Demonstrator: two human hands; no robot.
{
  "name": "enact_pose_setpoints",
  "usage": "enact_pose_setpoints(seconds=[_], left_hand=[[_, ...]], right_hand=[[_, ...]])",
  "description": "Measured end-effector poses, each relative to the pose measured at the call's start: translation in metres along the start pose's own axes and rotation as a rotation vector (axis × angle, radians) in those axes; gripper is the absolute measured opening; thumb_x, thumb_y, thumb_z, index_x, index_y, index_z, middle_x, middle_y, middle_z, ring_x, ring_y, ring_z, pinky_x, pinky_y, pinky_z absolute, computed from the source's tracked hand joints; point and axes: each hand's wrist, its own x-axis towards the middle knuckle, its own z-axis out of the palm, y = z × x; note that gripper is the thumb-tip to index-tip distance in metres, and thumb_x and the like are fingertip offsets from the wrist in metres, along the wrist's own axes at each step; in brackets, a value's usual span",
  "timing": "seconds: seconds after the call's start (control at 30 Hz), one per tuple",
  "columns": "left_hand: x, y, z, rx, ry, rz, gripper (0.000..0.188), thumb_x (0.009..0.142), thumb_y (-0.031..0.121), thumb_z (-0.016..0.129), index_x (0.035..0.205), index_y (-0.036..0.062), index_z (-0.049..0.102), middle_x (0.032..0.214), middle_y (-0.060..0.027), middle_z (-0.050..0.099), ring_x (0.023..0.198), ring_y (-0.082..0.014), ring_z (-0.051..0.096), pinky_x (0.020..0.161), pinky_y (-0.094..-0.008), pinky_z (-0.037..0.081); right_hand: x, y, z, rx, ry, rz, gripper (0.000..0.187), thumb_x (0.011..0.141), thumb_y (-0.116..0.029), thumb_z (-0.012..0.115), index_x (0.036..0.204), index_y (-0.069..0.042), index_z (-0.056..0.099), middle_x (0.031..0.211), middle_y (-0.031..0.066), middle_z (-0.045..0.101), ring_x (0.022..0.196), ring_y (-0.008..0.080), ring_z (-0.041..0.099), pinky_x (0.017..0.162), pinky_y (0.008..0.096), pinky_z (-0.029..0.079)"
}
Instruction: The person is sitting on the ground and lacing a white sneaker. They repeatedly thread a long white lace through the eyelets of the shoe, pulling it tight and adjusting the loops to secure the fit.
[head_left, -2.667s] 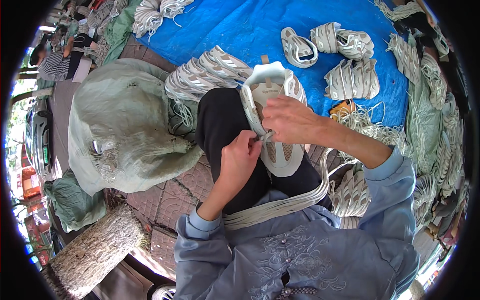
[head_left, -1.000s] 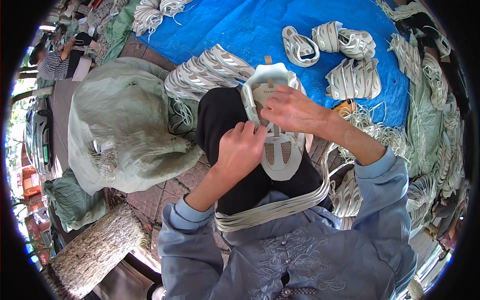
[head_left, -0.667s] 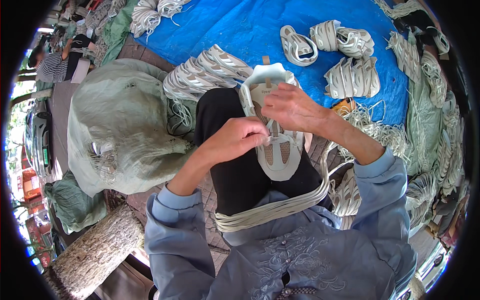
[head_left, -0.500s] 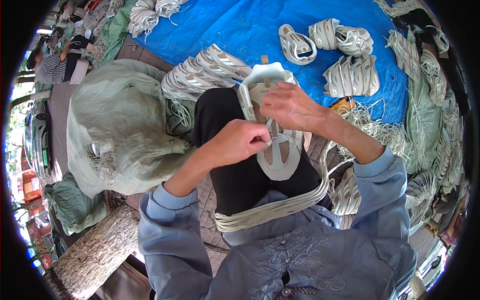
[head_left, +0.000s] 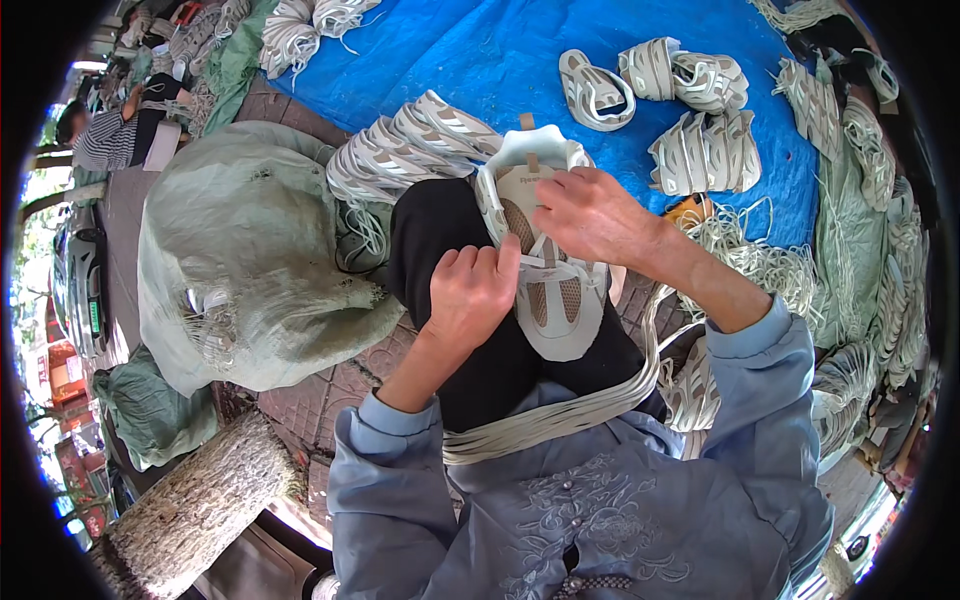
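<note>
Working a pale lace (head_left: 553,269) over a beige-and-white shoe upper (head_left: 565,335), the two hands meet above the lap. The upper lies on black trousers (head_left: 430,235), toe toward the person and heel opening away, with the lace crossing it just above the toe. The left hand (head_left: 474,295) is at the upper's left edge, its fingers curled, its grip closed on the lace. The right hand (head_left: 592,217) bends over the upper's right side; its fingertips are hidden, so I cannot tell what its grip holds. A bundle of laces (head_left: 560,422) runs across the lap. Beyond the knees, nested uppers (head_left: 410,150) lean together beside a blue tarp (head_left: 480,60), which bears more uppers (head_left: 705,152). A bulging grey-green sack (head_left: 245,250) stands left of the legs, on reddish paving (head_left: 310,400).
</note>
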Motion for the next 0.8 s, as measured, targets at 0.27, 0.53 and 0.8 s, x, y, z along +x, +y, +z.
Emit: enact_pose_setpoints(seconds=[0.27,0.53,0.8], left_hand=[[-0.003,0.029,0.016,-0.297,0.142,-0.298,0.014,0.066,-0.001,0.056,0.078,0.0049,0.051,0.056,-0.0064,0.05,0.046,-0.0219,0.05,0.045,-0.0319,0.038],[0.0,0.041,0.01,-0.432,0.178,-0.393,0.021,0.065,-0.002,0.058,0.084,0.0047,0.053,0.073,-0.0085,0.055,0.065,-0.025,0.054,0.057,-0.0329,0.044],[0.019,-0.004,-0.001,-0.269,-0.028,0.101,0.021,0.062,0.002,0.058,0.083,0.003,0.057,0.089,-0.0069,0.056,0.096,-0.0233,0.051,0.084,-0.0398,0.04]], right_hand=[[-0.015,0.02,-0.015,0.004,-0.098,0.108,0.007,0.064,-0.01,0.056,0.06,-0.004,0.057,0.066,0.0094,0.053,0.058,0.0214,0.059,0.049,0.0321,0.048],[-0.018,0.068,-0.031,-0.061,-0.005,0.207,0.006,0.065,-0.008,0.055,0.061,-0.005,0.057,0.065,0.0092,0.052,0.058,0.0242,0.057,0.055,0.0345,0.048],[-0.01,0.075,-0.051,1.183,-0.097,0.668,0.008,0.059,-0.004,0.057,0.063,0.002,0.059,0.061,0.0046,0.058,0.055,0.0093,0.052,0.053,0.0244,0.04]])
